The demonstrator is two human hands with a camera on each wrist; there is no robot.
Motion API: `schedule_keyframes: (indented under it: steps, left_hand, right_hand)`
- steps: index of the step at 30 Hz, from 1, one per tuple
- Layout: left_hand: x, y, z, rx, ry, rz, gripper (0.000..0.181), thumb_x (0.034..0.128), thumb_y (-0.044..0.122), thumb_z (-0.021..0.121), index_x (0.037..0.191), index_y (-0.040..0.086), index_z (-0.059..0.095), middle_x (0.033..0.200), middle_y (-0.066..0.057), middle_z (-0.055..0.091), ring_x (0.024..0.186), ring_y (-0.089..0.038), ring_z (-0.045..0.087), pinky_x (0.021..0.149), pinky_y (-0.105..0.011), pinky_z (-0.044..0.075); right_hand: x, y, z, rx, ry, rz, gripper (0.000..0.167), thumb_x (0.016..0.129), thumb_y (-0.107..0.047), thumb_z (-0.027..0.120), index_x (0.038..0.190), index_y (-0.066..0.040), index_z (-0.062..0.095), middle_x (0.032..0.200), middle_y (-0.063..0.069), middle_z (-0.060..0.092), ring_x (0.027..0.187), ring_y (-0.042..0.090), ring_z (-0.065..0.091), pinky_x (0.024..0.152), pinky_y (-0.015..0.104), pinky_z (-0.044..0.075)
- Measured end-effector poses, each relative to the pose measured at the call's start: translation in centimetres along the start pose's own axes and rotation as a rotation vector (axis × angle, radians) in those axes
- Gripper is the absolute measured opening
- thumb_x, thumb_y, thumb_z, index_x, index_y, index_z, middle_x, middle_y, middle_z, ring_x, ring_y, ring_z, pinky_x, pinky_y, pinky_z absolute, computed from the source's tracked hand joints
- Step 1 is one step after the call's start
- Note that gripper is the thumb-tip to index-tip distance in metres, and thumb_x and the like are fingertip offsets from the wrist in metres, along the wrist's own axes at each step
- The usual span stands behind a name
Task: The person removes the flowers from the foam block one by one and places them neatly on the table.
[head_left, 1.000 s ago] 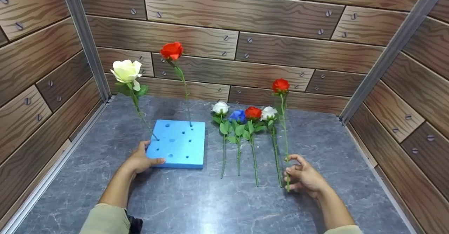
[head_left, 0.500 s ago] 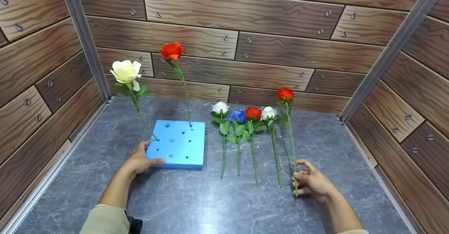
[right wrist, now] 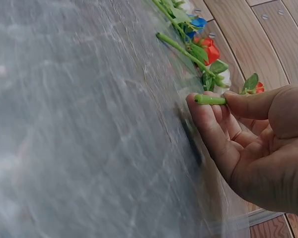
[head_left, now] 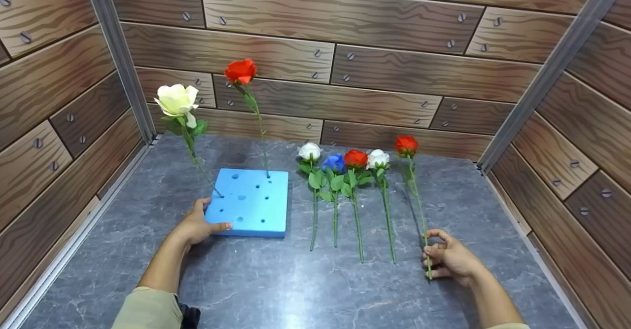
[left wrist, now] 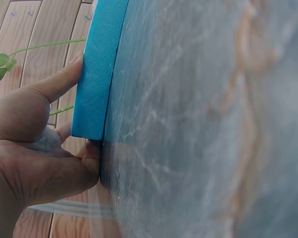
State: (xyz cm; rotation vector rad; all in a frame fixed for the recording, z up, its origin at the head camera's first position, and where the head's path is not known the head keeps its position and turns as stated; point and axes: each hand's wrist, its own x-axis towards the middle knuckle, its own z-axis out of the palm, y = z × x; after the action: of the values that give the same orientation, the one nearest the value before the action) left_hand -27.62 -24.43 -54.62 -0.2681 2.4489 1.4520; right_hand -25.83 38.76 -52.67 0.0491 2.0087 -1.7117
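Observation:
My left hand (head_left: 197, 226) grips the near left corner of a blue foam block (head_left: 251, 209) with several holes, thumb on its top face. A cream rose (head_left: 177, 101) and a red rose (head_left: 241, 72) stand in the block, the cream one leaning left. On the right, my right hand (head_left: 454, 260) pinches the lower stem of another red rose (head_left: 406, 145), whose bloom points away from me. The green stem end (right wrist: 210, 99) shows between thumb and fingers in the right wrist view. The left wrist view shows the block's side (left wrist: 97, 74) between thumb and fingers.
Between the hands lie a white rose (head_left: 309, 152), a blue rose (head_left: 334, 163), a red rose (head_left: 356, 159) and another white rose (head_left: 378, 159), stems toward me. Wood-print walls (head_left: 276, 43) enclose the grey marbled table (head_left: 246, 279) at the back and sides.
My right hand has moved right and toward me with the red rose, away from the lying white rose. The rose's bloom has come lower. My left hand and the block have stayed put.

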Motion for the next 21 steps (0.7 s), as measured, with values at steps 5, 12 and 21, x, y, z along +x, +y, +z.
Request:
schedule_keyframes:
  steps: [5,12,21]
  left_hand:
    - [0.09,-0.02,-0.03,-0.002,-0.002,-0.007,0.114,0.0943,0.037,0.086,0.171,0.003,0.008,0.173,-0.041,0.008,0.161,-0.062,0.012,0.13,-0.074,0.022]
    - [0.07,0.05,-0.07,-0.005,-0.001,-0.008,0.114,0.0942,0.036,0.086,0.171,0.003,0.009,0.173,-0.041,0.007,0.161,-0.061,0.011,0.13,-0.074,0.02]
    - [0.01,-0.06,-0.08,0.006,0.002,-0.001,0.115,0.0938,0.039,0.087,0.171,0.003,0.009,0.173,-0.041,0.007,0.162,-0.061,0.01,0.13,-0.074,0.022]
  right_hand:
    - [-0.07,0.01,-0.26,-0.04,0.03,0.045,0.032,0.11,-0.009,0.061,0.138,-0.01,0.046,0.094,0.003,0.07,0.081,0.015,0.072,0.07,0.037,0.067]
    - [0.07,-0.07,0.02,-0.083,0.102,0.096,0.04,0.109,-0.008,0.061,0.145,-0.001,0.044,0.095,0.005,0.067,0.079,0.016,0.07,0.068,0.036,0.066]
    - [0.37,-0.4,0.63,-0.144,0.16,0.103,0.047,0.107,-0.009,0.064,0.148,0.006,0.046,0.096,0.005,0.064,0.078,0.016,0.072,0.065,0.033,0.065]
